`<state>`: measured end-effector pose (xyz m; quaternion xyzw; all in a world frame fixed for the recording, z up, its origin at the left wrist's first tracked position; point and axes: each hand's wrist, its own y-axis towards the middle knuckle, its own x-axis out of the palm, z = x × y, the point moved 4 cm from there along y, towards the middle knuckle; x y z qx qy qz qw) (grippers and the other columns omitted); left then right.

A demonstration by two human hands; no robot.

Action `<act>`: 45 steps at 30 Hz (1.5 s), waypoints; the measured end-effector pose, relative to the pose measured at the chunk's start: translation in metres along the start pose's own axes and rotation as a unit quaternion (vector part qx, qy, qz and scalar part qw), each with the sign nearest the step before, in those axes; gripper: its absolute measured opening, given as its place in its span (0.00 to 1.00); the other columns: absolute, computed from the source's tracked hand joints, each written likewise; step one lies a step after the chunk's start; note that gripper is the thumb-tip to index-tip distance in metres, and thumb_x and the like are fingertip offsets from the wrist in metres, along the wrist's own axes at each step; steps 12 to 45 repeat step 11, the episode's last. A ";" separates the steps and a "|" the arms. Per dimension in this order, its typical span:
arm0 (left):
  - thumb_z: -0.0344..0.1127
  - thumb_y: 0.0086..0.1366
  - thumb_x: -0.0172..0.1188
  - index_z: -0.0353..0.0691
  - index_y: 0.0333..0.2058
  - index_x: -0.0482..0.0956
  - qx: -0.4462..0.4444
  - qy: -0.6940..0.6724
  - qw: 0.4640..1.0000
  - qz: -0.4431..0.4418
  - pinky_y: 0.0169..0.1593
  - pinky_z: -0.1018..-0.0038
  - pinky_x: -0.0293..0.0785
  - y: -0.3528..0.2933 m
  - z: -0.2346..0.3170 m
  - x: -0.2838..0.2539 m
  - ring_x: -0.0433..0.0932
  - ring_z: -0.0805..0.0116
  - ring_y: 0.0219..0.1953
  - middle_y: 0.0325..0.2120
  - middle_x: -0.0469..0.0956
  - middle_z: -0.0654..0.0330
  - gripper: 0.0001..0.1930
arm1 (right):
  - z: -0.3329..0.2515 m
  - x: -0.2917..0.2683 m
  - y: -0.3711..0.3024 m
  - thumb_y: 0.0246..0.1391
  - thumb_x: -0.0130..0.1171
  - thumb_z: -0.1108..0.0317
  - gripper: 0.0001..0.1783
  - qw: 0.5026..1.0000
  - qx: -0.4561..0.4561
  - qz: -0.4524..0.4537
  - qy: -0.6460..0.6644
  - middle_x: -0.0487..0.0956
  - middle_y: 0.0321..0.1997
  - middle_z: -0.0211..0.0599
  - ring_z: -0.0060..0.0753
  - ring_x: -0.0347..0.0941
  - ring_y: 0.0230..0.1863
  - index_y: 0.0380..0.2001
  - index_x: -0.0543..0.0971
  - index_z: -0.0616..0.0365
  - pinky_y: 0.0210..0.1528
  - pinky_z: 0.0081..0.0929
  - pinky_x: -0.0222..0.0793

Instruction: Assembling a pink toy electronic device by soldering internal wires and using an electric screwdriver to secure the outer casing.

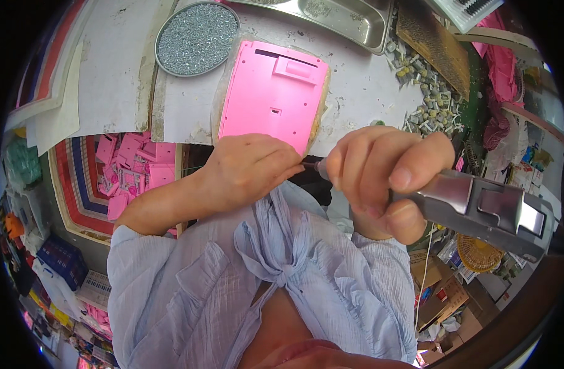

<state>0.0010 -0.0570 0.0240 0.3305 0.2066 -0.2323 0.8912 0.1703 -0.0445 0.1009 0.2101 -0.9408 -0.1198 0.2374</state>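
Your hands meet at the near edge of the pink plastic panel (272, 95).

Taking that panel as your marker and reading from the left: a round tray of small screws (197, 38) sits beyond its far left corner, and a striped basket of small pink parts (134, 169) lies below the bench to its near left. Your left hand (248, 172) rests just at the panel's near edge, fingers curled in and pinched toward the driver's tip; whether they grip anything there is hidden. The panel lies flat, directly beyond both hands. Your right hand (383, 181), just off its near right corner, is closed tight around the grey electric screwdriver (479, 206), bit pointing left. A steel tray (340, 18) stands beyond the panel's far right corner.
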 end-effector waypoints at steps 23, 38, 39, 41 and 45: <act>0.34 0.61 0.68 0.40 0.43 0.80 0.069 0.055 0.989 -0.122 0.61 0.60 0.74 0.001 -0.064 -0.016 0.79 0.52 0.56 0.48 0.82 0.55 0.13 | 0.036 -0.009 -0.048 0.60 0.70 0.58 0.18 0.991 -0.020 0.049 -0.126 0.72 0.19 0.29 0.29 0.69 0.20 0.41 0.72 0.53 0.24 0.33 0.68; 0.34 0.61 0.68 0.40 0.43 0.80 0.069 0.055 0.989 -0.122 0.61 0.60 0.74 0.001 -0.064 -0.016 0.79 0.52 0.56 0.48 0.82 0.55 0.13 | 0.036 -0.009 -0.048 0.60 0.70 0.58 0.18 0.991 -0.020 0.049 -0.126 0.72 0.19 0.29 0.29 0.69 0.20 0.41 0.72 0.53 0.24 0.33 0.68; 0.34 0.61 0.68 0.40 0.43 0.80 0.069 0.055 0.989 -0.122 0.61 0.60 0.74 0.001 -0.064 -0.016 0.79 0.52 0.56 0.48 0.82 0.55 0.13 | 0.036 -0.009 -0.048 0.60 0.70 0.58 0.18 0.991 -0.020 0.049 -0.126 0.72 0.19 0.29 0.29 0.69 0.20 0.41 0.72 0.53 0.24 0.33 0.68; 0.34 0.61 0.68 0.40 0.43 0.80 0.069 0.055 0.989 -0.122 0.61 0.60 0.74 0.001 -0.064 -0.016 0.79 0.52 0.56 0.48 0.82 0.55 0.13 | 0.036 -0.009 -0.048 0.60 0.70 0.58 0.18 0.991 -0.020 0.049 -0.126 0.72 0.19 0.29 0.29 0.69 0.20 0.41 0.72 0.53 0.24 0.33 0.68; 0.34 0.61 0.68 0.40 0.43 0.80 0.069 0.055 0.989 -0.122 0.61 0.60 0.74 0.001 -0.064 -0.016 0.79 0.52 0.56 0.48 0.82 0.55 0.13 | 0.036 -0.009 -0.048 0.60 0.70 0.58 0.18 0.991 -0.020 0.049 -0.126 0.72 0.19 0.29 0.29 0.69 0.20 0.41 0.72 0.53 0.24 0.33 0.68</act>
